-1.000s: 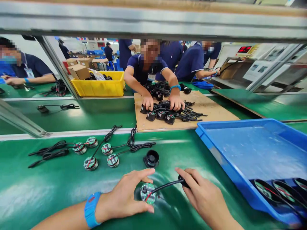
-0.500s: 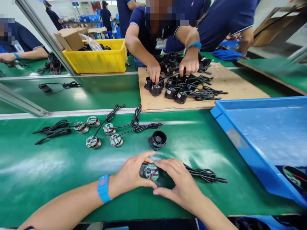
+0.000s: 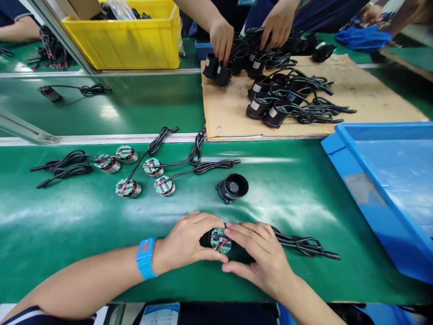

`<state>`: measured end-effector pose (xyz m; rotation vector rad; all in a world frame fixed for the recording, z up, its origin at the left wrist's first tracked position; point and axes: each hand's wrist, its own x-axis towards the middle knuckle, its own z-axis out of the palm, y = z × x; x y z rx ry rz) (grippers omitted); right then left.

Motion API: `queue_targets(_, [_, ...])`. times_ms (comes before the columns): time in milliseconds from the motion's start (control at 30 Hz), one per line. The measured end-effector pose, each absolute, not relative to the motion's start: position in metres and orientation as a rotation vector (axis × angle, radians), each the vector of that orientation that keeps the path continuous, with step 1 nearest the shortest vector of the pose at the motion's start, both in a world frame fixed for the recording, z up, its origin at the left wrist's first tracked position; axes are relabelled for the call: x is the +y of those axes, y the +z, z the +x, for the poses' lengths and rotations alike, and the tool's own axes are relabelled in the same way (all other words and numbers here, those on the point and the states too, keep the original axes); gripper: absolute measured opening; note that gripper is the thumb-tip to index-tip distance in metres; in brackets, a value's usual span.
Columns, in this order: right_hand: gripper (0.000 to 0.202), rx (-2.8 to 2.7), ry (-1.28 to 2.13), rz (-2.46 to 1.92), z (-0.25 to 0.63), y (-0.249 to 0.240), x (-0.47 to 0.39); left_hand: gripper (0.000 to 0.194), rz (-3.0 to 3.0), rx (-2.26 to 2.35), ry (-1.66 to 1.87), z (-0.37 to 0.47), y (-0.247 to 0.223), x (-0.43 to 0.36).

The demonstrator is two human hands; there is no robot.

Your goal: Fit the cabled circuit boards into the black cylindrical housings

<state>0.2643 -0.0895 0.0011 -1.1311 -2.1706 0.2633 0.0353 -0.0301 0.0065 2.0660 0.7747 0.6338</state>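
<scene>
Between my two hands sits a round motor with a green circuit board facing up, a red wire on it. From the left, my left hand curls its thumb and fingers around it. My right hand has its fingertips on the board's right edge and its thumb low in front. Dark material shows around the board; whether it is a housing I cannot tell. A bundled black cable runs out behind my right hand. Just beyond my hands, an open black round housing stands on the green table.
Several motors with circuit boards and cables stand on the left. A blue tray is at right. Across the table, a co-worker's hands handle black housings on a brown board. A yellow bin stands behind.
The view has tipped downward and closer. My fingers have drawn in on the motor, my right fingertips now resting on the board's edge. The co-worker's hands still work among the housings.
</scene>
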Motion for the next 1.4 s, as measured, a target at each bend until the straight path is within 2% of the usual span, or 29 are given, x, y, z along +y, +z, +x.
queue_targets(67, [0.054,-2.15,0.296,-1.132,0.263,0.001,-0.09,0.06,2.073,0.78,0.625,0.037,0.006,-0.03])
queue_targets(133, [0.066,-2.124,0.322,-1.171,0.261,0.002,-0.09,0.063,2.069,0.797,0.611,0.038,0.005,-0.03])
queue_targets(233, [0.093,-2.132,0.353,-1.265,0.26,0.006,-0.089,0.076,1.995,0.808,0.582,0.039,0.002,-0.027])
queue_targets(300, [0.098,-2.153,0.377,-1.318,0.259,0.009,-0.088,0.09,1.874,0.767,0.57,0.036,0.001,-0.024])
queue_targets(367, [0.086,-2.161,0.394,-1.347,0.256,0.011,-0.086,0.097,1.728,0.718,0.598,0.032,0.002,-0.021])
queue_targets(500, [0.039,-2.109,0.385,-1.283,0.248,0.015,-0.081,0.094,1.636,0.751,0.727,0.03,0.006,-0.01])
queue_targets(567, [0.031,-2.061,0.336,-1.219,0.249,0.02,-0.08,0.096,1.707,0.796,0.766,0.035,0.007,-0.002])
queue_targets(800, [0.038,-1.789,0.05,-1.418,0.299,0.065,-0.065,0.11,2.005,0.93,0.681,0.068,0.007,0.041])
queue_targets(933, [0.036,-1.776,0.035,-1.424,0.304,0.074,-0.03,0.117,2.023,0.924,0.586,0.076,0.003,0.051])
queue_targets(1000, [0.035,-1.866,0.077,-1.392,0.298,0.069,-0.012,0.112,2.009,0.926,0.564,0.076,0.0,0.053])
queue_targets(1167, [0.033,-2.002,0.112,-1.336,0.283,0.055,0.012,0.082,2.044,0.909,0.614,0.075,-0.003,0.053])
queue_targets(1400, [0.041,-2.06,0.125,-1.277,0.298,0.027,0.016,0.083,2.02,0.919,0.618,0.077,-0.004,0.05])
